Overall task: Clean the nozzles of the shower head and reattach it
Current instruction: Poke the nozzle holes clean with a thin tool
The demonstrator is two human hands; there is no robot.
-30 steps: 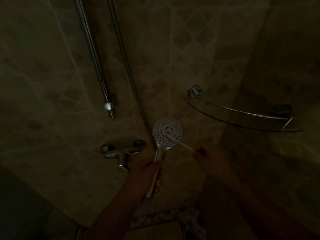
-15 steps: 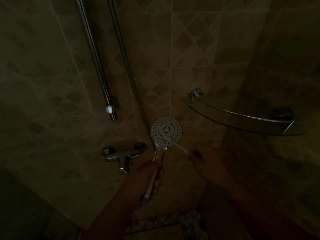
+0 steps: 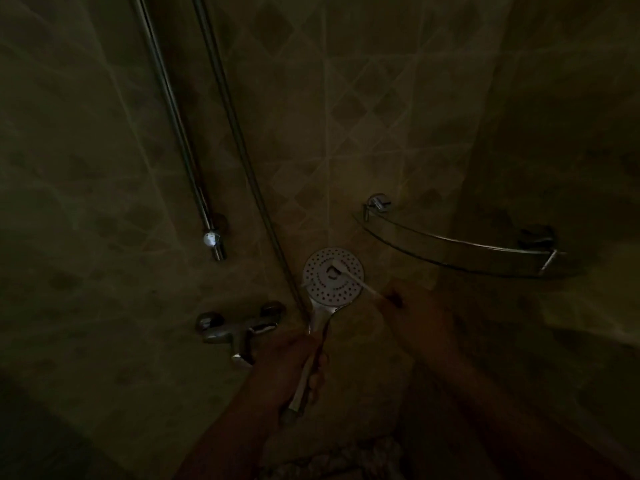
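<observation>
Both hands busy: left hand (image 3: 287, 362) grips shower head (image 3: 333, 277) handle; right hand (image 3: 412, 313) pinches swab (image 3: 353, 278) on nozzles.

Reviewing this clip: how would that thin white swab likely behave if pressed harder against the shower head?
The swab is a long, thin stick, so it would probably flex or snap under pressure. The right hand pinches its far end, leaving leverage that favours bending. Its tip rests on the smooth face of the shower head, so it may skid.
</observation>
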